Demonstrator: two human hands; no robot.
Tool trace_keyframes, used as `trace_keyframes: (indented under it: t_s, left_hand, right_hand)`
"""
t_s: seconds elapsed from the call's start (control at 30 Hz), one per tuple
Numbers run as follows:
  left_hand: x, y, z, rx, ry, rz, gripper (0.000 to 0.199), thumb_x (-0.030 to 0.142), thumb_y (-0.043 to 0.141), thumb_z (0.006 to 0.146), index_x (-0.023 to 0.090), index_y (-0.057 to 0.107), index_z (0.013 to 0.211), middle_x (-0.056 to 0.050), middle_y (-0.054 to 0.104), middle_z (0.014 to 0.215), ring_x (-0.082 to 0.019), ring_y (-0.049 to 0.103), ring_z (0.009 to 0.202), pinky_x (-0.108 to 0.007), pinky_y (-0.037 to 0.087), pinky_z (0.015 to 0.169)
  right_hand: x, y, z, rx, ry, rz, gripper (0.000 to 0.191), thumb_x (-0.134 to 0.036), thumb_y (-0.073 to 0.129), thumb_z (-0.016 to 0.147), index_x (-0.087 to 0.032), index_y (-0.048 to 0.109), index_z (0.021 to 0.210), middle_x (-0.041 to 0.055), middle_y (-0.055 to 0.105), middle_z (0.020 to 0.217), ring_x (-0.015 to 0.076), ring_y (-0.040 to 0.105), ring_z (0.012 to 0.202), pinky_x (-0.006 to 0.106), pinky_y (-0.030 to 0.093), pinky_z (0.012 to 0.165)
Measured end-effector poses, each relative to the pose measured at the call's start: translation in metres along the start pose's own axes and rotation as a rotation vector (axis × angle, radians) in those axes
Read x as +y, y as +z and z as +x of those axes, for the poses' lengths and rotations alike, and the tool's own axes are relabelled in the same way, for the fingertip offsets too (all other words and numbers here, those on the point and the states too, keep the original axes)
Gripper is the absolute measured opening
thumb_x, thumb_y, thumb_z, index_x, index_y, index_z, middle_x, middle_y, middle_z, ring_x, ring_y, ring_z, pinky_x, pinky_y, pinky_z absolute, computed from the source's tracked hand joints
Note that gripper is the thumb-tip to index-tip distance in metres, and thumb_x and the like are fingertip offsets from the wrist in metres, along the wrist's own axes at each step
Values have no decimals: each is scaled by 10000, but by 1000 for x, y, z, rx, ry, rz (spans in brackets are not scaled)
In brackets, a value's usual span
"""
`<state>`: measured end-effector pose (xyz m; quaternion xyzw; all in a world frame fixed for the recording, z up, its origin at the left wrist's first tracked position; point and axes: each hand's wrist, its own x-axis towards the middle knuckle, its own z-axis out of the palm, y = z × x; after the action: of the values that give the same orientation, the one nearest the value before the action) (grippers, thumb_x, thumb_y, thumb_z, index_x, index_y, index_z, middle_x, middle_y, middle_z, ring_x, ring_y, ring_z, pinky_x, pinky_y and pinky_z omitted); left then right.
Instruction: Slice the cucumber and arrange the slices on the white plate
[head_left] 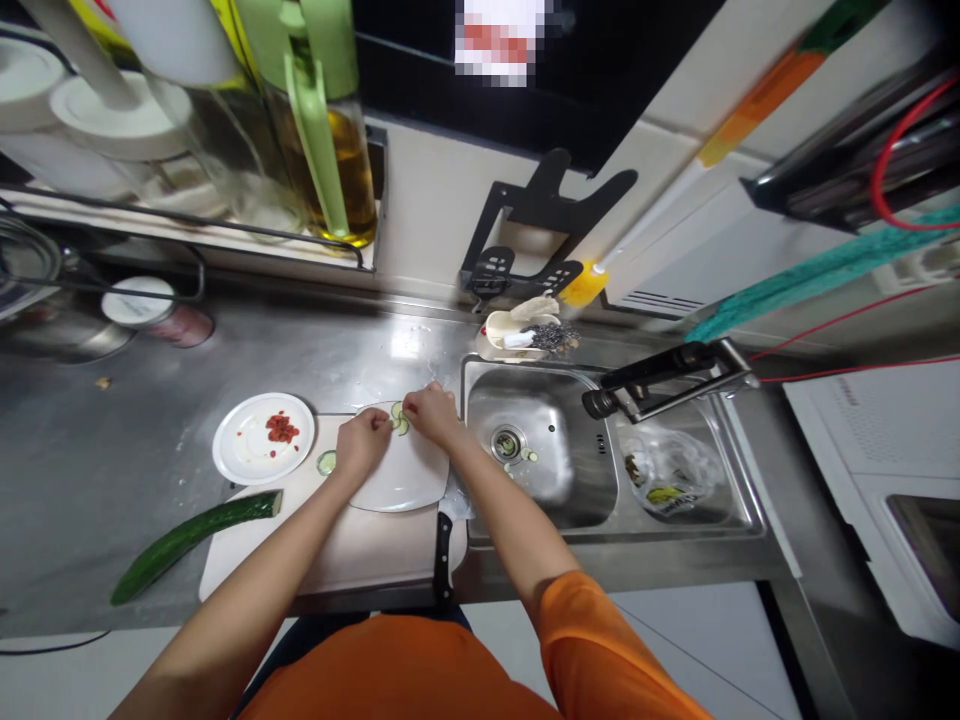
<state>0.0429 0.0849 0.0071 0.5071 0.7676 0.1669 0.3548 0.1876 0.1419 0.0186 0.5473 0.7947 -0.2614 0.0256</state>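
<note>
A white plate [401, 480] lies over a white cutting board [352, 560], with several thin cucumber slices [401, 425] near its far edge. My left hand [364, 440] is closed in a pinch on the left of these slices; what its fingertips hold is hidden. From the other side, my right hand [431, 412] pinches at the edge of a slice. A round cucumber piece [326, 462] rests on the board beside my left wrist. The cut cucumber [195, 540] lies across the board's left edge. A black-handled knife [443, 555] lies at the board's right side, its blade partly hidden.
A small white plate [229, 440] with red bits [282, 428] stands at the left. To the right is a steel sink [555, 490], with a faucet [667, 380] over it and a plastic bag [675, 465] beyond. A rack [300, 250] with an oil bottle [349, 180] hangs above.
</note>
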Motion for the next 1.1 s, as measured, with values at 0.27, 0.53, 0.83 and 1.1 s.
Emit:
trace_keyframes:
  t_s: [0.27,0.53,0.83,1.1]
  left_hand:
    - [-3,5,0,25,43,41,195,305,533,749,215,660,867,-40,697,794,-200,603,741,-275,392,684]
    - [-4,7,1,74,120,65,208,276,534,743,198,643,903,-40,671,800,-194,588,759,-274,402,709]
    - [-9,11,5,53,198,164,190,277,488,778,194,658,778,-66,662,803,-201,578,779,-286,387,728]
    - [-27,-39,-4,130,171,130,278,317,477,803,203,704,917,-67,694,937,-202,609,823,-280,426,778]
  right_hand:
    - [-3,5,-1,1,5,-44,191,-210,456,859,-226,643,823,55,660,878,239,436,973,340,289,749]
    - [-4,6,-3,29,-6,-109,181,-262,454,892,-224,629,922,83,619,985,252,405,1025,343,301,755]
    - [-5,7,-7,55,-10,-97,249,-267,414,914,-211,655,889,93,627,958,260,401,1030,356,304,751]
    - [-8,1,-34,85,112,48,228,-263,447,893,-235,672,917,59,640,947,235,413,1017,329,296,749]
